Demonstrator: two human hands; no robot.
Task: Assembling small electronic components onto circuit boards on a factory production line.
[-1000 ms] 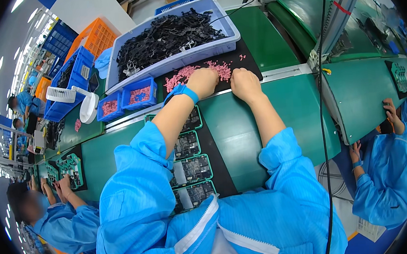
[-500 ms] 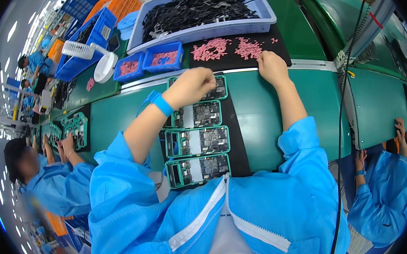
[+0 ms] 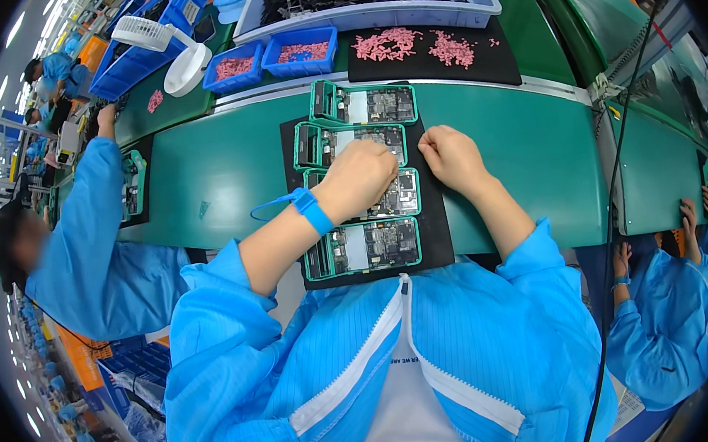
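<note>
A column of several green-framed units with exposed circuit boards lies on a black mat in front of me. My left hand, a blue strap round its wrist, is over the middle units, its fingers pinched and pointing down at a board. Whatever the fingertips hold is hidden. My right hand hovers just right of the column with fingers curled together; any small piece in it cannot be made out. Small pink pieces lie in loose piles on a black sheet beyond.
Two small blue bins of pink pieces stand beyond the units, beside a white fan. Behind them is a large tub of black parts. A dark cable hangs at right. Co-workers sit on both sides, one with a raised sleeve.
My right hand has come back from the pink piles to beside the units. My left hand has moved from the farthest unit to the middle ones. The left co-worker's arm now reaches forward.
</note>
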